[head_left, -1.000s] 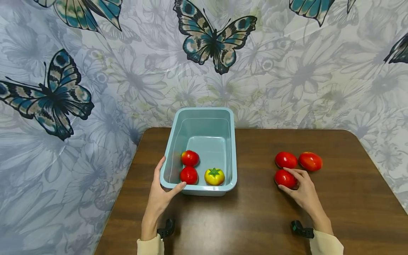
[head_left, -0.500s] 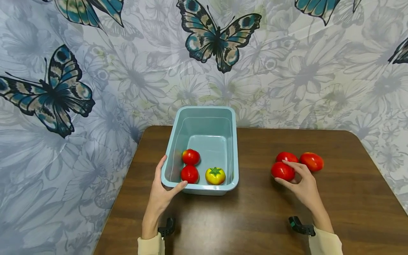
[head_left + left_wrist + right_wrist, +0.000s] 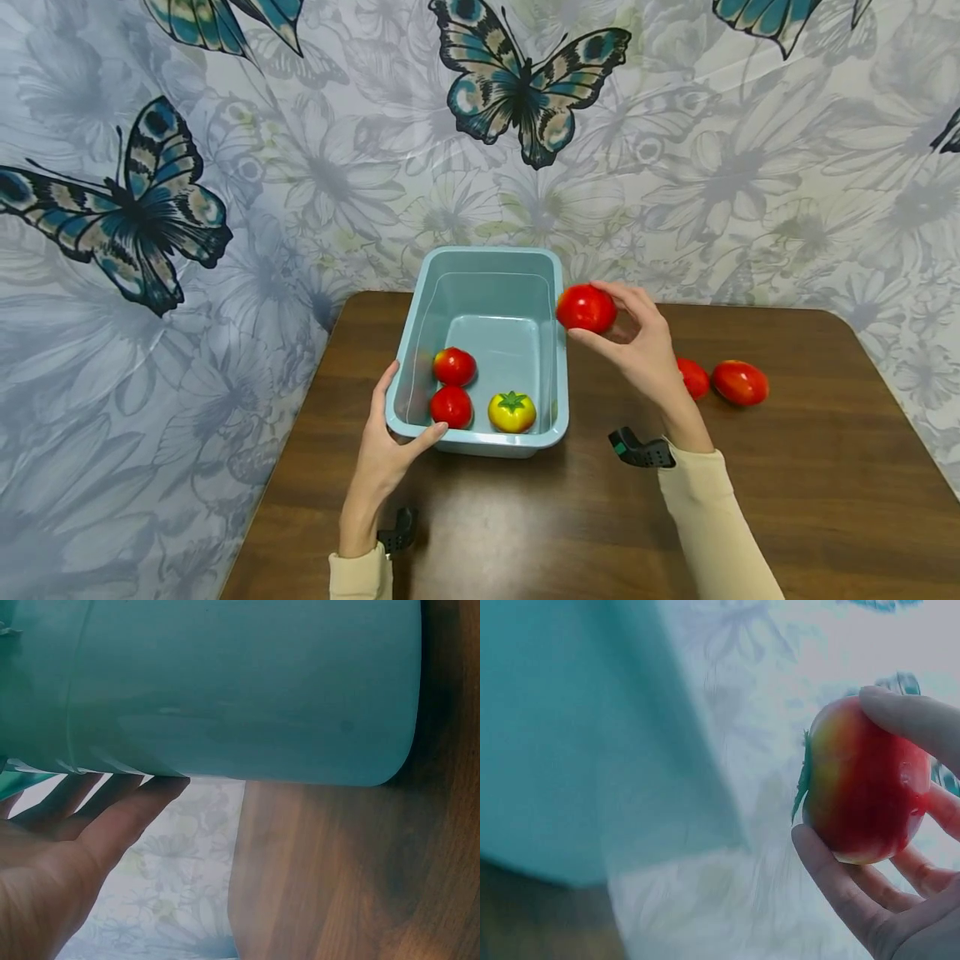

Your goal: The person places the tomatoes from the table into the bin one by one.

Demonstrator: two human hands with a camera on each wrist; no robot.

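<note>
Our right grip is curled round a red tomato, fat, smooth and shiny, with a yellow patch by its thin green leaves. We hold it up off the bench, just beside the right rim of the blue-green tub. Our left grip isn't closed round anything; its straight fingers and thumb are spread and touch the tub's near left corner. We see smooth plastic walls, rounded corners and a flat floor. Inside, near the front, we have two round red tomatoes close together on the left, and a yellow tomato with a green top like a star. Off to the right, on the bench, we see an egg-shaped red tomato and another red one, partly hidden by our right wrist. Our bench is dark brown wood with stripy grain. Behind it we see a pale wall with grey flowers and big blue-and-black butterflies.
</note>
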